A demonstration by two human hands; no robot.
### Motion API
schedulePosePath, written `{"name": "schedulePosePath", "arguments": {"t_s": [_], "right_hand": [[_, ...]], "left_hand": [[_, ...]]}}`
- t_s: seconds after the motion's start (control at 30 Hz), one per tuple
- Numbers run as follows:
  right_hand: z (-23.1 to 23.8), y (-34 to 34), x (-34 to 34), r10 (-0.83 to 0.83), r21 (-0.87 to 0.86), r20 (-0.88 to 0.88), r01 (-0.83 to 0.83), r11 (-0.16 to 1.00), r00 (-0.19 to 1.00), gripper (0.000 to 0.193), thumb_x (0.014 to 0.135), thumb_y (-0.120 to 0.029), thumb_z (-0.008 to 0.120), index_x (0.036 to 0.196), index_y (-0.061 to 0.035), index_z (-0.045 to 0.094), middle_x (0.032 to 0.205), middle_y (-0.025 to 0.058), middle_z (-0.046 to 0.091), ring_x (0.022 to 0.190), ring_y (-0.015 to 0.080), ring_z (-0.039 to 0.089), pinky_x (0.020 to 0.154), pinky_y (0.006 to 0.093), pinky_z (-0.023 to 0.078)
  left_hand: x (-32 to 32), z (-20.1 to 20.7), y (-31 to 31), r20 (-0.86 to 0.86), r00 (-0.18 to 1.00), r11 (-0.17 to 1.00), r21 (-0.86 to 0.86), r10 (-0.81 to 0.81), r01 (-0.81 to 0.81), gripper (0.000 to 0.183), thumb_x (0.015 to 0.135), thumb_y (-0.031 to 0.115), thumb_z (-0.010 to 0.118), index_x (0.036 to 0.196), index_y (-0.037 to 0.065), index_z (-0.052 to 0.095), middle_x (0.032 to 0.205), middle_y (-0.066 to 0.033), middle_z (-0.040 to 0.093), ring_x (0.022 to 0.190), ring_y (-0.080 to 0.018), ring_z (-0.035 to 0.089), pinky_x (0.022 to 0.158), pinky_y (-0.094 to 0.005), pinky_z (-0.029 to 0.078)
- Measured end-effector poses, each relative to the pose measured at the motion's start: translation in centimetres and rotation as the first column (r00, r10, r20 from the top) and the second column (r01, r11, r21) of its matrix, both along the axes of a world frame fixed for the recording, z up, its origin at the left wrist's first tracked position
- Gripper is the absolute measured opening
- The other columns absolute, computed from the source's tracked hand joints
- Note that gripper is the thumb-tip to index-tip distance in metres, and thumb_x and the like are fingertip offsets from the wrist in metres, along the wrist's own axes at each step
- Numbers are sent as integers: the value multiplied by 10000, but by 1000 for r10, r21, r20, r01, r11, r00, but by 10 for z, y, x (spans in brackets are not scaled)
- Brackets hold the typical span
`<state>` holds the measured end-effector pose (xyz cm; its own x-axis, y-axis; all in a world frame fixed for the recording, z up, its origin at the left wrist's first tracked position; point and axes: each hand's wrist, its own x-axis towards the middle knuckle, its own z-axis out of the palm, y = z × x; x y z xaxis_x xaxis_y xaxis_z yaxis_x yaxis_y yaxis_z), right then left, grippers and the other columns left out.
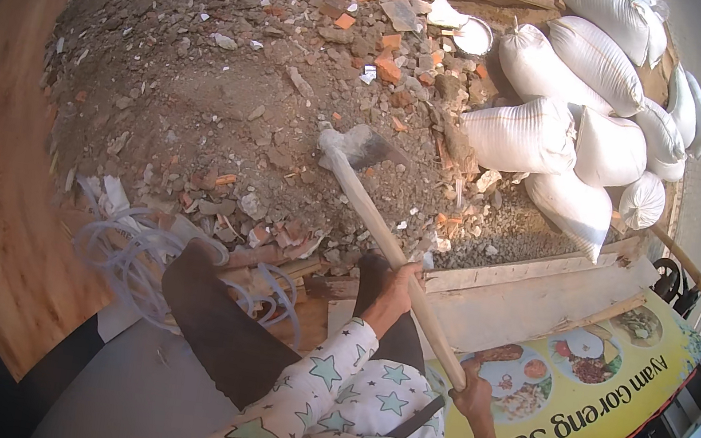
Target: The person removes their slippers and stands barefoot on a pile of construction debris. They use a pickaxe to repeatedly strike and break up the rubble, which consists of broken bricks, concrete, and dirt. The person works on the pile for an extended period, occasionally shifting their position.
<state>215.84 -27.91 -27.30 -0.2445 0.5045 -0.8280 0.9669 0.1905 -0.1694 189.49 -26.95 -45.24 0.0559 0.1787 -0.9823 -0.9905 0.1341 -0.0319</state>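
A long-handled hoe lies slantwise before me, its pale wooden handle (373, 218) running from the rubble down to the right. The dusty metal blade (364, 147) rests against the heap of soil and rubble (195, 116); its lower edge is partly hidden by dirt. Around the middle of the handle, my left hand (393, 298) is closed, with its fingers wrapped. My right hand (476, 398) grips the handle close to its near end. Both arms wear white sleeves with green stars.
Several stuffed white sacks (528, 136) are piled at the far right. Brick pieces (387, 70) and a round white bucket-like object (473, 36) lie nearby. Clear tubing (131, 246) coils by my legs. A yellow banner (562, 374) is on the right, a wooden board (14, 127) on the left.
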Motion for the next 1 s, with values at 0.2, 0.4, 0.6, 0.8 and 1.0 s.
{"name": "schedulePosePath", "arguments": {"t_s": [0.2, 0.4, 0.6, 0.8, 1.0], "right_hand": [[-78, 41, -72, 126, 26, -321, -125, 992, 938, 362, 644, -112, 723, 965, -77, 559, 846, 189, 649, 825, 409, 635, 739, 472, 513], [-129, 46, -256, 109, -77, -566, -184, 980, 817, 321, 712, -108, 646, 997, -63, 505, 821, 217, 649, 806, 428, 637, 707, 495, 505], [-117, 25, -320, -44, -255, -623, -149, 955, 781, 336, 726, -92, 618, 1047, -31, 542, 805, 244, 654, 795, 441, 641, 713, 502, 506], [-49, 30, -266, -81, -298, -456, -66, 952, 886, 314, 722, -75, 599, 1030, -28, 559, 820, 258, 650, 815, 456, 633, 751, 515, 498], [-4, 36, -202, -157, -349, -405, 7, 937, 901, 318, 704, -52, 597, 1014, 11, 571, 783, 285, 636, 794, 467, 630, 709, 501, 498]], "left_hand": [[-100, 5, -2, -346, 924, 986, 23, 163, -166, 196, 762, 79, 752, 858, 47, 584, 697, -51, 531, 561, -213, 550, 518, -374, 484], [-294, 53, 16, -691, 703, 982, 58, 167, -177, 212, 785, 98, 761, 874, 64, 572, 736, -40, 528, 556, -168, 521, 487, -331, 446], [-360, 9, -11, -727, 674, 976, -214, -131, -42, 210, 792, 89, 708, 889, 27, 532, 712, -59, 527, 537, -190, 531, 467, -350, 449], [-288, 9, -27, -548, 830, 974, -226, -103, -28, 161, 788, 117, 703, 848, 73, 561, 686, -42, 516, 507, -179, 501, 457, -351, 432], [-214, 33, 7, -486, 839, 957, -262, -245, 128, 168, 774, 82, 688, 795, 52, 524, 668, -57, 509, 513, -200, 540, 455, -385, 468]]}}
